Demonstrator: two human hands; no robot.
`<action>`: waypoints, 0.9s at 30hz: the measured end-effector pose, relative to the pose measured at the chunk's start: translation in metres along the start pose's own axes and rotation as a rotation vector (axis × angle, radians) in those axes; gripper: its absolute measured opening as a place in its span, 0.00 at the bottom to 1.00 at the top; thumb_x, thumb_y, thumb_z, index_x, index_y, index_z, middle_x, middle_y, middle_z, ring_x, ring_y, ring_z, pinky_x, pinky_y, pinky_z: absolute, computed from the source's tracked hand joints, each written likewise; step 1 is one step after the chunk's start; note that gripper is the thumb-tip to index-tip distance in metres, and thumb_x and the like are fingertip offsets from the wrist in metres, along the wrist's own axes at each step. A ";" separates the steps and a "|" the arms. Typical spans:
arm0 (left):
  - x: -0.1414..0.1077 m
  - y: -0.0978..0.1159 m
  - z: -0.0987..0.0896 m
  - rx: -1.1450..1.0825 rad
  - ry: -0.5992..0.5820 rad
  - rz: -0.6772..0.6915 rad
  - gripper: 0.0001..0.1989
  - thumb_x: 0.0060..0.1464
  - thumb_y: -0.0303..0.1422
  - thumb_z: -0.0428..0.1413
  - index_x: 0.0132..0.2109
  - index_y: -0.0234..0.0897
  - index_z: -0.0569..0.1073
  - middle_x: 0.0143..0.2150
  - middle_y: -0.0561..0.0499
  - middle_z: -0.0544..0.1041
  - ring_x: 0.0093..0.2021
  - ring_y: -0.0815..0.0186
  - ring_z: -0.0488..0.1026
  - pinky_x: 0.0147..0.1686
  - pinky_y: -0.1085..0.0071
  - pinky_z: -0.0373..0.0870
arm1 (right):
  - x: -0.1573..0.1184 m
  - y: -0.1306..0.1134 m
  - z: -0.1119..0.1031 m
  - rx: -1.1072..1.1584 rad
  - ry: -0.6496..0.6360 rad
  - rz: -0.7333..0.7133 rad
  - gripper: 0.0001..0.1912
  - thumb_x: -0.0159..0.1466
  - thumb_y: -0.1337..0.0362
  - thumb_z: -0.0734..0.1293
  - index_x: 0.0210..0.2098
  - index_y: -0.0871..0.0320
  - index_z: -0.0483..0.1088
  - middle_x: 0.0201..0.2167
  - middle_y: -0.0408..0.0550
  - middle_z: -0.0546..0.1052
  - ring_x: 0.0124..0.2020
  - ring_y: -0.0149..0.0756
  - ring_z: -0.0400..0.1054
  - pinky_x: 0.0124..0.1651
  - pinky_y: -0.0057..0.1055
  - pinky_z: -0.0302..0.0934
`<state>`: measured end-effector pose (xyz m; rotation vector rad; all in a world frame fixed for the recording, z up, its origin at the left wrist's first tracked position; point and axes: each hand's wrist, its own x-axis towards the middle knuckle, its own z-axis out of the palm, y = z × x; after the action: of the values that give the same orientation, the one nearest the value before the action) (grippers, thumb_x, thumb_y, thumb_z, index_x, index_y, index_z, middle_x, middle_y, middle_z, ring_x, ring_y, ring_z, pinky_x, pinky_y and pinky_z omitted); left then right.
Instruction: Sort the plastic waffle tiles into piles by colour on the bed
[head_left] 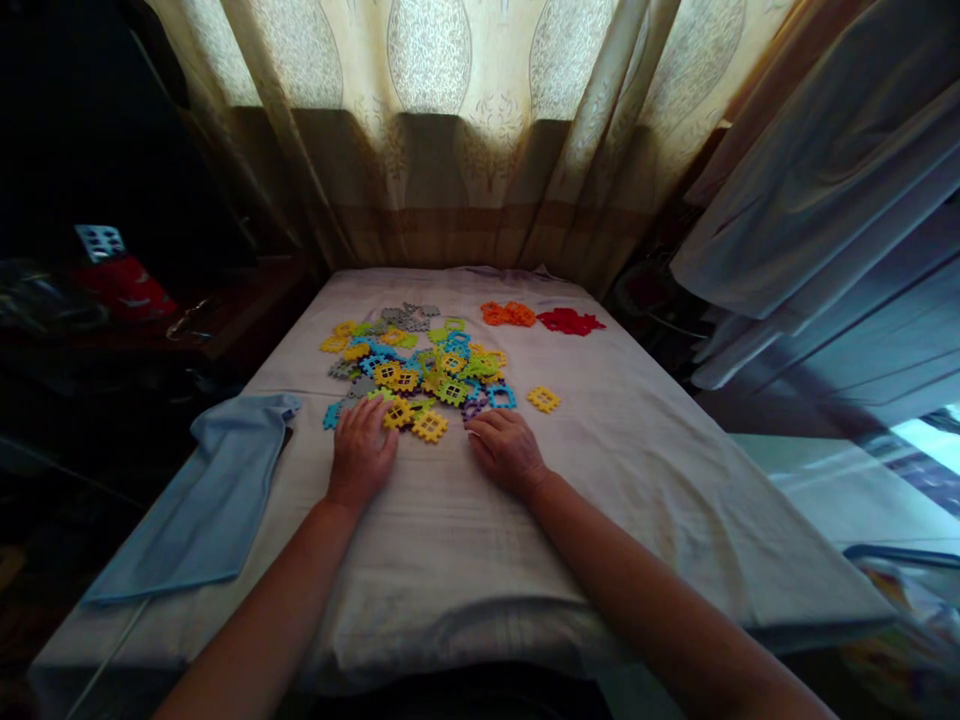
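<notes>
A mixed pile of yellow, green, blue, gray and purple plastic pieces [452, 390] lies on the cloth-covered table [450, 560]. At its near left edge rests my left hand [363, 447], fingers extended and touching pieces beside a yellow window-shaped piece [397, 412]. My right hand [506, 450] is at the near right edge, its fingers curled by a purple piece [472, 408]; whether it grips anything is hidden. A single yellow piece [544, 399] lies apart to the right. Farther back are an orange heap [508, 314] and a red heap [571, 320].
A light blue cloth [214, 490] covers the table's left edge. Patterned curtains [465, 170] hang behind the table. Hanging garments [810, 170] are at the right. A dark side surface at the left holds a red item [127, 287].
</notes>
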<state>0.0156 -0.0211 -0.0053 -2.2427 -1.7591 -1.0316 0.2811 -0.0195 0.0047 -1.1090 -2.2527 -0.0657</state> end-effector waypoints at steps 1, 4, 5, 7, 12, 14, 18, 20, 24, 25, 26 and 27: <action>0.001 -0.004 0.001 -0.006 0.032 -0.048 0.21 0.58 0.36 0.50 0.57 0.39 0.70 0.60 0.42 0.73 0.63 0.54 0.65 0.65 0.51 0.55 | 0.004 -0.003 0.002 -0.008 -0.009 0.018 0.12 0.67 0.64 0.62 0.44 0.57 0.76 0.42 0.53 0.79 0.44 0.42 0.69 0.49 0.40 0.62; 0.004 -0.013 0.003 -0.035 0.083 -0.140 0.21 0.57 0.36 0.51 0.57 0.39 0.70 0.59 0.42 0.73 0.62 0.53 0.66 0.63 0.51 0.58 | 0.021 -0.018 0.008 -0.032 -0.057 0.080 0.13 0.66 0.59 0.65 0.45 0.57 0.75 0.43 0.53 0.78 0.46 0.44 0.68 0.50 0.40 0.61; 0.004 -0.015 0.004 -0.043 0.086 -0.152 0.21 0.56 0.36 0.51 0.56 0.38 0.70 0.59 0.41 0.73 0.62 0.52 0.66 0.63 0.51 0.59 | 0.027 -0.024 0.011 -0.041 -0.083 0.099 0.13 0.65 0.57 0.66 0.45 0.57 0.75 0.43 0.53 0.78 0.46 0.45 0.68 0.51 0.40 0.60; 0.003 -0.017 0.006 -0.048 0.082 -0.162 0.21 0.56 0.36 0.51 0.56 0.37 0.70 0.59 0.40 0.73 0.62 0.52 0.66 0.62 0.51 0.60 | 0.037 -0.032 0.017 -0.067 -0.144 0.135 0.15 0.63 0.53 0.68 0.43 0.58 0.75 0.41 0.53 0.78 0.46 0.46 0.67 0.51 0.41 0.59; 0.000 -0.017 0.010 -0.038 0.055 -0.180 0.21 0.55 0.37 0.52 0.56 0.38 0.70 0.59 0.41 0.72 0.62 0.51 0.66 0.63 0.50 0.60 | 0.043 -0.042 0.031 -0.105 -0.205 0.191 0.16 0.61 0.52 0.69 0.39 0.58 0.73 0.39 0.55 0.77 0.44 0.47 0.66 0.47 0.41 0.58; -0.001 -0.017 0.011 -0.032 0.040 -0.181 0.22 0.56 0.38 0.52 0.56 0.38 0.70 0.59 0.42 0.73 0.62 0.52 0.66 0.63 0.50 0.60 | 0.040 -0.042 0.034 -0.082 -0.177 0.193 0.14 0.60 0.53 0.69 0.39 0.58 0.73 0.39 0.54 0.77 0.44 0.46 0.65 0.47 0.40 0.57; -0.002 -0.017 0.012 -0.008 0.015 -0.181 0.23 0.55 0.39 0.52 0.57 0.38 0.70 0.59 0.43 0.73 0.63 0.51 0.65 0.64 0.50 0.58 | 0.033 -0.030 0.029 -0.001 -0.052 0.176 0.15 0.59 0.55 0.70 0.42 0.57 0.72 0.40 0.53 0.77 0.45 0.45 0.66 0.50 0.39 0.57; -0.002 -0.017 0.012 -0.001 0.000 -0.187 0.23 0.55 0.40 0.53 0.57 0.39 0.70 0.59 0.43 0.73 0.63 0.50 0.64 0.65 0.49 0.56 | 0.030 -0.017 0.021 0.011 0.046 0.196 0.16 0.59 0.56 0.69 0.43 0.58 0.72 0.42 0.53 0.76 0.47 0.45 0.66 0.52 0.40 0.57; -0.002 -0.014 0.011 0.008 -0.049 -0.201 0.25 0.55 0.40 0.53 0.58 0.38 0.70 0.60 0.44 0.73 0.64 0.49 0.63 0.65 0.48 0.55 | 0.022 0.029 0.005 -0.043 0.225 0.371 0.17 0.59 0.54 0.68 0.43 0.57 0.72 0.42 0.55 0.77 0.45 0.47 0.68 0.51 0.41 0.58; -0.002 -0.014 0.010 0.011 -0.055 -0.204 0.25 0.55 0.40 0.53 0.58 0.38 0.70 0.60 0.44 0.73 0.63 0.49 0.64 0.65 0.48 0.56 | 0.018 0.042 0.001 -0.061 0.254 0.425 0.18 0.59 0.53 0.67 0.43 0.58 0.72 0.41 0.55 0.77 0.44 0.47 0.68 0.50 0.41 0.59; -0.002 -0.013 0.010 0.013 -0.060 -0.204 0.25 0.55 0.40 0.52 0.58 0.38 0.70 0.60 0.44 0.73 0.63 0.49 0.64 0.64 0.48 0.56 | 0.014 0.055 -0.003 -0.079 0.278 0.484 0.19 0.58 0.52 0.67 0.43 0.58 0.72 0.40 0.55 0.77 0.44 0.47 0.68 0.50 0.42 0.59; -0.001 -0.012 0.009 0.013 -0.062 -0.203 0.25 0.55 0.41 0.52 0.58 0.38 0.70 0.60 0.44 0.73 0.63 0.49 0.64 0.64 0.48 0.56 | 0.010 0.067 -0.006 -0.093 0.302 0.546 0.20 0.57 0.51 0.67 0.42 0.58 0.72 0.40 0.56 0.77 0.43 0.47 0.69 0.49 0.42 0.60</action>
<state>0.0084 -0.0140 -0.0170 -2.1455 -2.0482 -0.9902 0.3289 0.0290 0.0000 -1.6088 -1.6406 -0.1058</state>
